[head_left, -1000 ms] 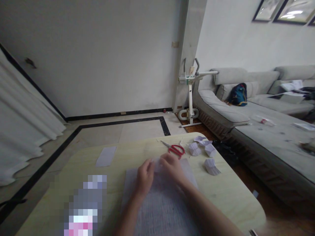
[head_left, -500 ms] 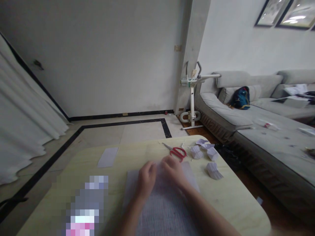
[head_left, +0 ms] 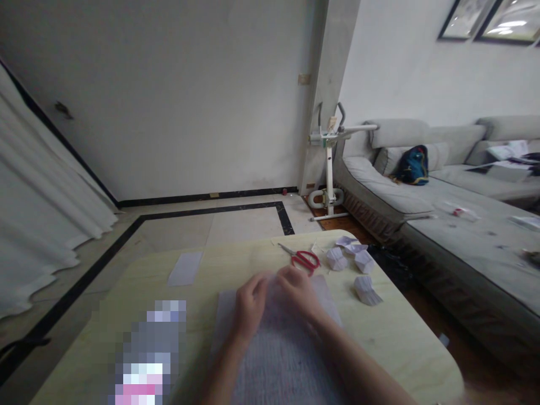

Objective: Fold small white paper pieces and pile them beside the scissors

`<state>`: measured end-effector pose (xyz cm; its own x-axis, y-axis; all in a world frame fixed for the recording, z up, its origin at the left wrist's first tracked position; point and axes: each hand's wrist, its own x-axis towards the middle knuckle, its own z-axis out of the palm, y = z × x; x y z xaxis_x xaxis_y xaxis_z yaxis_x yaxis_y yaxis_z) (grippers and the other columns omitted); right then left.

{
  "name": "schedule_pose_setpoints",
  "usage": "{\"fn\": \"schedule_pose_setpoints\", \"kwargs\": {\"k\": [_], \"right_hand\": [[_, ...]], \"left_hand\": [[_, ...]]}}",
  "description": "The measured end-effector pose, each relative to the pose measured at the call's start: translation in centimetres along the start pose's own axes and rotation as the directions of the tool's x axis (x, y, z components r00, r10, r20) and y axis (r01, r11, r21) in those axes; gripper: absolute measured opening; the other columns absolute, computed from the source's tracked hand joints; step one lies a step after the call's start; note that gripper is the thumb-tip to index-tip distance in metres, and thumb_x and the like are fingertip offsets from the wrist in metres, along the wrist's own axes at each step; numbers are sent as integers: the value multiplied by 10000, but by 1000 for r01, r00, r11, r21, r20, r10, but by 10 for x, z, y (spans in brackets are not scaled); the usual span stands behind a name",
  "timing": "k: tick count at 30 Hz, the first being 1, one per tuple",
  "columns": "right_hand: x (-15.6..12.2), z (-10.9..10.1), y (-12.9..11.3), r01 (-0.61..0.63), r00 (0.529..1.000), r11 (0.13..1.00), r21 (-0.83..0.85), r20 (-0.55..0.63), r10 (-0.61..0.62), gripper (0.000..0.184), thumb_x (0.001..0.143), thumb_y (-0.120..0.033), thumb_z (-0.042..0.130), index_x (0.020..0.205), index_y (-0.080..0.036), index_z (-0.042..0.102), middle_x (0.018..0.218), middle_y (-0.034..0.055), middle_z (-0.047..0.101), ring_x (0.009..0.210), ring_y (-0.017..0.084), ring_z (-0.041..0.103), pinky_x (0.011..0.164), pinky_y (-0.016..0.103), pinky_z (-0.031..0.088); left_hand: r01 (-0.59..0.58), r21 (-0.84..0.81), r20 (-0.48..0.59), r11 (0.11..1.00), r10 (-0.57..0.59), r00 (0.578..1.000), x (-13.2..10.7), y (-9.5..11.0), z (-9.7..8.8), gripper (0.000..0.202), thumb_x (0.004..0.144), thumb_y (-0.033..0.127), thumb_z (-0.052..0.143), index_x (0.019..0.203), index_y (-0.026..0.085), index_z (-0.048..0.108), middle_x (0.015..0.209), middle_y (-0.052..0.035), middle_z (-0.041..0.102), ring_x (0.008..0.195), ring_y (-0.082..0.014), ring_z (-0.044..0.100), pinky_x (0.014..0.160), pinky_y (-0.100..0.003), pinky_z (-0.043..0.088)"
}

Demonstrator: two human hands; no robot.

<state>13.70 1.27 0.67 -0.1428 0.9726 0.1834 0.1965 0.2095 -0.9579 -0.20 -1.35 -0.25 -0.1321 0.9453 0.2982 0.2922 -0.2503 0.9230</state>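
A large pale sheet covered in rows of marks, apparently paper (head_left: 291,360), lies on the wooden table in front of me. Over its far part, my left hand (head_left: 250,301) is closed, with fingers curled toward the middle. Facing it across a narrow gap, my right hand (head_left: 297,289) is closed too, its fingers bent down. Whatever the fingertips pinch between them is blurred and too small to make out. Just beyond my right hand rest red-handled scissors (head_left: 306,261), blades pointing away to the left.
Several folded paper pieces, one of them a curled piece (head_left: 367,289), lie along the table's right side. A blank paper slip (head_left: 184,269) is at the far left. A pixelated object (head_left: 147,343) occupies the near left. The sofa (head_left: 464,242) stands right of the table.
Both hands stay over the sheet's far part with almost no movement. The whole view has shifted very slightly; nothing on the table has visibly moved.
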Motion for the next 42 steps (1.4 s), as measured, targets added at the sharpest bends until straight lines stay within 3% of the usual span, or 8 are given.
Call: {"fn": "schedule_pose_setpoints", "kwargs": {"k": [6,9,12,24,37,42], "right_hand": [[1,-1,4,30,1000,999,-15,-3,-30,70,735,-195,514,686,-169,558,636,-5,555,618,133,510,578,235,409],[-1,-2,0,54,999,998,-15,-5,-54,76,743,-181,510,709,-166,577,658,4,576,636,138,525,594,240,418],[-3,-3,-5,74,997,997,-26,21,-74,90,750,-171,514,729,-161,601,686,15,600,651,141,540,603,240,425],[0,0,-1,44,998,999,12,-49,-43,111,766,-191,530,700,-158,612,630,11,613,590,127,563,551,220,432],[-1,-1,-5,2,1000,1000,17,-29,-2,123,766,-189,530,710,-147,631,659,20,632,615,130,574,559,221,437],[0,-2,-4,34,999,999,-1,-39,-34,144,786,-205,529,710,-149,638,671,25,636,641,134,580,592,227,444]], "left_hand": [[24,-83,62,996,-19,998,-2,7,-3,281,820,352,528,925,153,694,929,-90,706,885,-221,637,810,-305,484],[163,-190,106,968,-145,984,0,11,-5,377,857,398,445,895,130,707,861,-87,714,837,-217,644,766,-303,491],[261,-214,69,941,-252,965,4,12,-7,393,837,427,470,829,113,706,793,-81,708,782,-215,639,719,-296,490],[341,-348,237,873,-269,933,3,0,1,352,742,411,632,946,128,680,915,-88,699,818,-208,642,722,-290,516],[347,-351,220,870,-284,933,3,-1,0,338,745,390,642,944,121,686,900,-93,704,785,-196,647,685,-274,528],[381,-323,220,866,-323,921,3,3,0,367,731,420,645,941,123,693,890,-94,706,753,-203,651,588,-258,533]]}}
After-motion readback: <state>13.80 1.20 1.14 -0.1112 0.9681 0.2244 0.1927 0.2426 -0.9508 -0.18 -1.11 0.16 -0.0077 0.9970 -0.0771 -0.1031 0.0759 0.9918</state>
